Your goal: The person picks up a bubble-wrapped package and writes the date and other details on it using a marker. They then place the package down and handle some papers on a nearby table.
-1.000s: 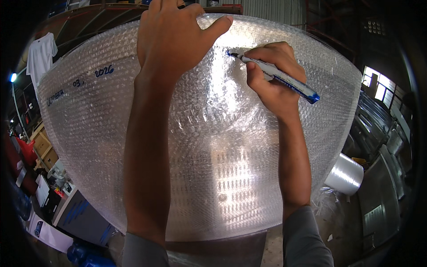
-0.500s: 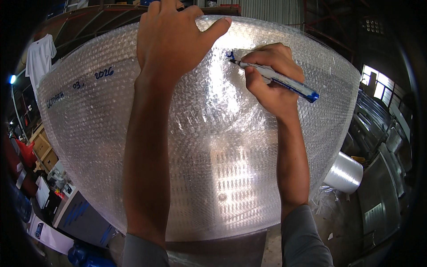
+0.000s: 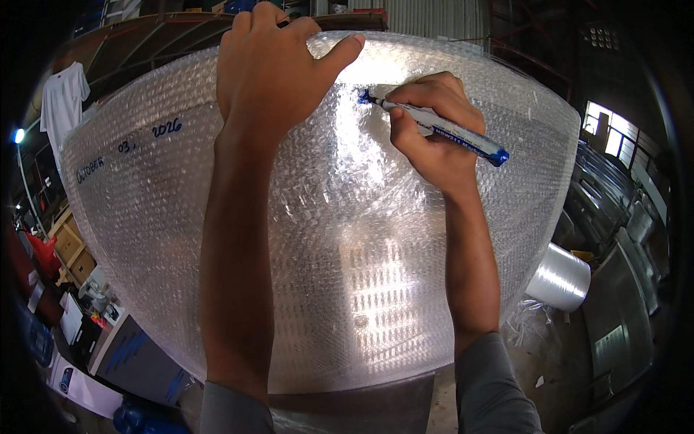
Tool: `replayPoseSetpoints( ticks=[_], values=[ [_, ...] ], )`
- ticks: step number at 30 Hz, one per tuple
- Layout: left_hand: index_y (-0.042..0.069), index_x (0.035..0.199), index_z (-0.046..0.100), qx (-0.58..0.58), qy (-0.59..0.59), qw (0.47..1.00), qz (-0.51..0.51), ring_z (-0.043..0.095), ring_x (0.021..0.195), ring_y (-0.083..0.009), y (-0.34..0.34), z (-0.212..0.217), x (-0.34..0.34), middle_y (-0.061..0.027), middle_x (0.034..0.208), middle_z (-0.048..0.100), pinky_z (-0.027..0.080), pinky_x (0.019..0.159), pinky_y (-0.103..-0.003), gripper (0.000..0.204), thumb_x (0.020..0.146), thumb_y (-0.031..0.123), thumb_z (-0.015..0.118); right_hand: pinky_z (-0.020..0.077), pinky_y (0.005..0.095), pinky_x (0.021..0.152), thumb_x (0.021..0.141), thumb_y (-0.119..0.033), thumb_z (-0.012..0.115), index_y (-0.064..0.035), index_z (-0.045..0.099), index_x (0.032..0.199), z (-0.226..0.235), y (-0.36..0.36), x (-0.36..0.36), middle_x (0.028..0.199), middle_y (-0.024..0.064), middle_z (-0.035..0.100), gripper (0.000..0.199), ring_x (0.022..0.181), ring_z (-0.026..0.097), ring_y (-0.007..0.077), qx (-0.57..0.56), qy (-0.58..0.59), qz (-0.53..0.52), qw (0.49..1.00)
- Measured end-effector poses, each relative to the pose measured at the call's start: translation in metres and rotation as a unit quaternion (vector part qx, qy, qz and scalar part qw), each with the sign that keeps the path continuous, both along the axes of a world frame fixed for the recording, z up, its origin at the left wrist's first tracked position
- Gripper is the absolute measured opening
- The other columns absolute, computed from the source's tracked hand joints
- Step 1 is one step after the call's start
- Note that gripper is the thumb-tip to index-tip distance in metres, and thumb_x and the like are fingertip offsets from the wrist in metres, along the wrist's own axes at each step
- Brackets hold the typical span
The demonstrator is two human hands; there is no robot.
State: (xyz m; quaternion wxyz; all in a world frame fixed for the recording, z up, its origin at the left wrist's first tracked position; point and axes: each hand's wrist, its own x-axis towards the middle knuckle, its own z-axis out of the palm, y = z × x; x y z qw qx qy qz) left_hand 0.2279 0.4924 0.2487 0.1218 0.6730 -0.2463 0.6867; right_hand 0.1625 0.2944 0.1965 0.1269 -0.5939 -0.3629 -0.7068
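Note:
A large panel-like object wrapped in clear bubble wrap fills the middle of the view. My right hand pinches a marker pen with a white barrel and a blue end. Its dark tip touches the wrap beside a small blue ink mark. My left hand lies across the far edge of the wrapped object, thumb stretched out to the right. The fingertips there are partly hidden, and a small dark bit by them cannot be made out. Handwritten dark blue lettering runs along the wrap's upper left.
To the right stands a roll of clear plastic film, with sheet panels leaning beyond it. At the left are wooden boxes, a grey board with blue streaks and a hanging white shirt.
The marker tip has moved slightly left and down, and the blue ink mark has grown. My left hand has shifted a little left in the picture, still on the far edge.

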Motion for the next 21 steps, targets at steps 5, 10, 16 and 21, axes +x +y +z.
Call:
replayPoseSetpoints(
  ticks=[5,10,16,21],
  values=[
    [0.01,0.11,0.079,-0.001,0.004,1.0,0.011,0.058,0.11,-0.0288,-0.001,-0.0004,-0.001,-0.0138,0.115,0.064,0.048,0.088,-0.046,0.063,0.084,0.067,0.07,0.0507,0.0312,0.075,0.077,-0.005,0.074,-0.0034,0.074,0.087,-0.0042,-0.0048,-0.0023,0.084,0.0059,0.073,0.01,0.081,0.064,0.0179,0.013,0.039,0.013,0.999],
    [0.009,0.11,0.079,-0.011,-0.009,1.0,-0.011,0.058,0.109,-0.0287,0.0007,-0.0006,-0.001,-0.014,0.114,0.064,0.048,0.088,-0.045,0.064,0.085,0.068,0.07,0.0517,0.0304,0.075,0.08,-0.003,0.073,-0.0004,0.074,0.092,-0.0032,0.0004,-0.0054,0.09,0.0091,0.073,0.012,0.085,0.064,0.0177,0.025,0.037,0.017,0.999],
    [0.009,0.109,0.079,-0.014,0.013,0.999,-0.026,0.058,0.108,-0.0288,-0.0018,-0.0018,-0.0026,-0.0144,0.112,0.064,0.047,0.087,-0.045,0.063,0.085,0.067,0.07,0.0515,0.0305,0.075,0.08,-0.003,0.073,-0.0007,0.074,0.092,-0.0038,-0.0026,-0.0041,0.088,0.0078,0.073,0.012,0.084,0.064,0.0179,0.021,0.034,0.01,0.999],
    [0.009,0.109,0.079,0.002,-0.03,1.0,-0.004,0.058,0.106,-0.0281,0.0001,-0.001,0.0012,-0.0141,0.111,0.064,0.047,0.086,-0.045,0.063,0.086,0.066,0.07,0.0514,0.0306,0.075,0.079,-0.003,0.073,-0.0008,0.073,0.091,-0.0026,-0.0012,-0.0056,0.088,0.0074,0.073,0.012,0.083,0.064,0.0175,0.015,0.027,0.006,1.0]
  ],
)
